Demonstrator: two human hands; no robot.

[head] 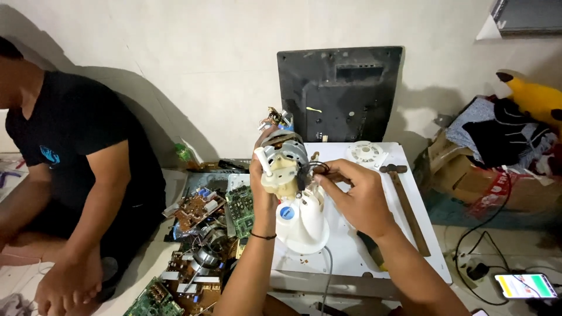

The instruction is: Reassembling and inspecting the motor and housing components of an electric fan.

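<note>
Your left hand (261,187) wraps around a small electric motor (285,159), fingers closed on its near side, holding it upright above its white plastic housing (304,219), which stands on a white panel (404,175) laid flat as a work surface. Your right hand (360,196) comes in from the other side, fingertips pinched on the dark wires (319,168) at the motor's flank. By the look of it, you are midway through freeing the motor from its base; the next move likely calls for a steady left grip while the right works the wires loose without tearing them.

A hammer (407,205) lies on the panel just beside your right wrist, a white round grille part (367,153) farther back. Left of the panel, a heap of green and brown circuit boards (205,234) spreads over the floor, no bin around it. At far right, a cardboard box (503,187) holds bundled clothing. A seated person's hand (70,284) rests on the floor at left.
</note>
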